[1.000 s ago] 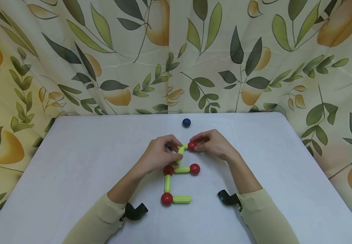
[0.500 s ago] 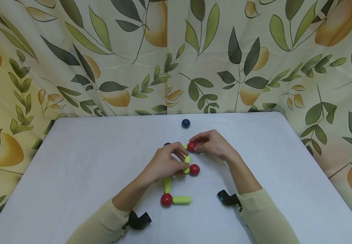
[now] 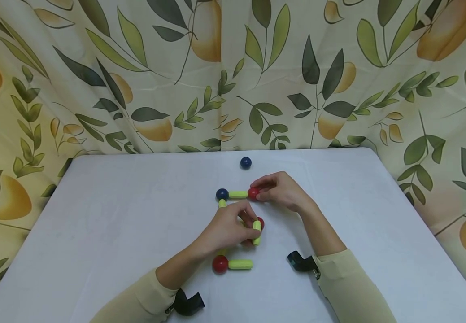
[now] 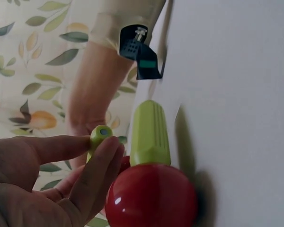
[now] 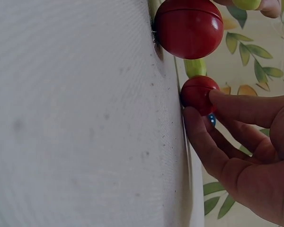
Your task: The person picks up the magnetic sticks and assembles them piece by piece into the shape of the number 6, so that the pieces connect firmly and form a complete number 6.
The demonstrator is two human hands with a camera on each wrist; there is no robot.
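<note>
My left hand (image 3: 230, 226) pinches a short yellow-green rod (image 3: 256, 234) between thumb and fingers, held above the joined pieces; the left wrist view shows its round end (image 4: 102, 132). At the top right of the figure, my right hand (image 3: 280, 192) holds a red ball (image 3: 253, 194) with its fingertips. A yellow-green rod (image 3: 238, 194) links that ball to a dark blue ball (image 3: 222, 194). Another red ball (image 3: 261, 223) peeks out behind the carried rod. Lower down, a red ball (image 3: 220, 264) has a rod (image 3: 240, 264) pointing right. My left hand hides the figure's middle.
A loose dark blue ball (image 3: 246, 163) lies near the far edge of the white table (image 3: 136, 188). Behind it hangs a leaf-and-fruit patterned curtain (image 3: 156, 89). Black wrist cameras (image 3: 188, 303) are strapped at both cuffs.
My left hand has lifted the rod away from the upper part and carried it right and nearer me, uncovering the joined blue ball. The right hand stays on its red ball.
</note>
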